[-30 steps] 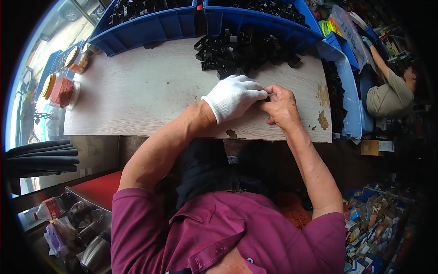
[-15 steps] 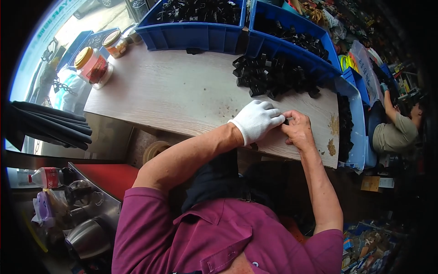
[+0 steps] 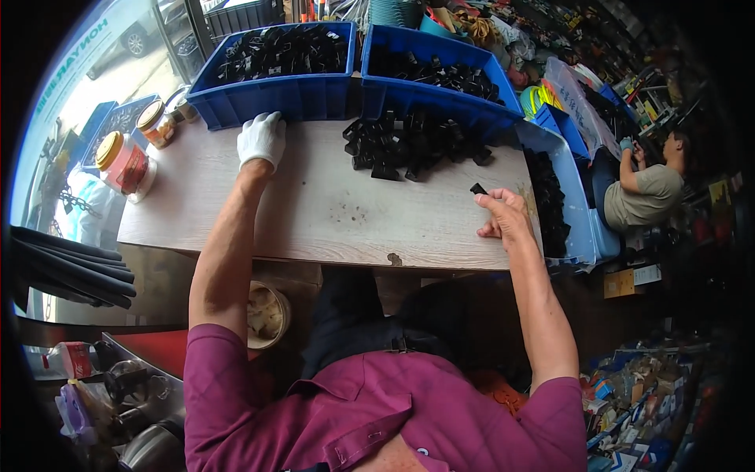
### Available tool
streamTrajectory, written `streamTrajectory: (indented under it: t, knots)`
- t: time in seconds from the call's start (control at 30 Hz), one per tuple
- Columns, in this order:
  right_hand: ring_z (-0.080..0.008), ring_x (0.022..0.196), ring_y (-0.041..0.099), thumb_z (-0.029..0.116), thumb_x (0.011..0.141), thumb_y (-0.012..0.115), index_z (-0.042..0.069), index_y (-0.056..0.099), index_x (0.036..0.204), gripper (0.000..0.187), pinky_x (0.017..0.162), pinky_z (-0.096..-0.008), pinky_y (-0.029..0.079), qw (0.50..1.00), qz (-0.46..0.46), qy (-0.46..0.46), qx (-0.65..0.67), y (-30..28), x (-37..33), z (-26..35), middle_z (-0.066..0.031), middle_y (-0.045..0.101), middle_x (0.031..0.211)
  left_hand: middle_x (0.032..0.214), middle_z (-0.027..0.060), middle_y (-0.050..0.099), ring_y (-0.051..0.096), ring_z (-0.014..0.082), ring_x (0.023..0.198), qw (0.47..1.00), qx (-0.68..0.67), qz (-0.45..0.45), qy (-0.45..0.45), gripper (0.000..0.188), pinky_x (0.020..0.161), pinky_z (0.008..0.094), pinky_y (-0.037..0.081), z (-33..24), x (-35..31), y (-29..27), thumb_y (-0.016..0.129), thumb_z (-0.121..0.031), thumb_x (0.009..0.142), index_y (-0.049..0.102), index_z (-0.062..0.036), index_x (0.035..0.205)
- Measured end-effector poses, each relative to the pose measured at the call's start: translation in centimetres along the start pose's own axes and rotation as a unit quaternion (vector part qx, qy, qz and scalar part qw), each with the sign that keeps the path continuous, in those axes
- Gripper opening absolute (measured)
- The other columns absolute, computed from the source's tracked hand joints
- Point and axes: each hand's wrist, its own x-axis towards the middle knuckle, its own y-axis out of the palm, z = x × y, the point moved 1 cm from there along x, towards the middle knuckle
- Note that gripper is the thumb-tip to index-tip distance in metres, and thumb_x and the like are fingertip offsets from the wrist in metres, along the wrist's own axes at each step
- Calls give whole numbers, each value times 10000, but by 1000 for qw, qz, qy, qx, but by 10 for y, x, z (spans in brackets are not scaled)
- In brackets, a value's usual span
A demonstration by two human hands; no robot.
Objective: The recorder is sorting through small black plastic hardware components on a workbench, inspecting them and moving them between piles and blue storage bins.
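Black pieces (image 3: 417, 145) are heaped on the pale table (image 3: 314, 208) before the blue bins (image 3: 311, 98), lower ones hidden. The white-gloved left hand (image 3: 261, 140) is placed at the left bin's foot, fingers half curled, any grip indiscernible. In the bare right hand (image 3: 503, 214) a small black piece (image 3: 477, 189) is fingertip-pinched, partly covered.

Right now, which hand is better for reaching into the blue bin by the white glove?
Probably the left hand: it is close to that blue bin. The right hand is across the table, holding a small black piece.
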Motion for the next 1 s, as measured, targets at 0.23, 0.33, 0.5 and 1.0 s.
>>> streamTrajectory:
  t: [0.23,0.33,0.5,1.0]
  knots:
    - [-159,475,558,186,881,784,54,629,1217,393,492,-386,606,961,-259,-66,73,-74,59,16,-59,560,671,1066,92,749,681,347,975,996,-65,-1,53,174,864,473,555,-14,-16,0,673,-226,914,763,-155,1045]
    - [-173,509,580,128,874,743,74,585,1359,513,470,-385,599,978,-197,-67,4,-62,69,10,-84,582,714,1042,98,752,678,353,978,994,-92,-12,57,188,865,472,552,-24,-29,-6,678,-246,915,765,-139,1043]
    - [-135,461,534,67,868,709,106,570,1401,552,500,-361,593,992,-96,-62,-59,-17,83,11,-32,524,626,1033,100,751,672,358,984,995,-82,-33,54,216,878,459,546,-34,-31,-10,678,-284,923,771,-119,1025]
    - [-123,456,508,228,858,796,34,727,1138,348,385,-303,492,983,-90,-53,-154,-2,98,7,-54,633,748,1021,114,753,675,336,995,977,-160,47,135,238,878,432,556,-45,-36,-21,689,-144,885,749,-120,1114]
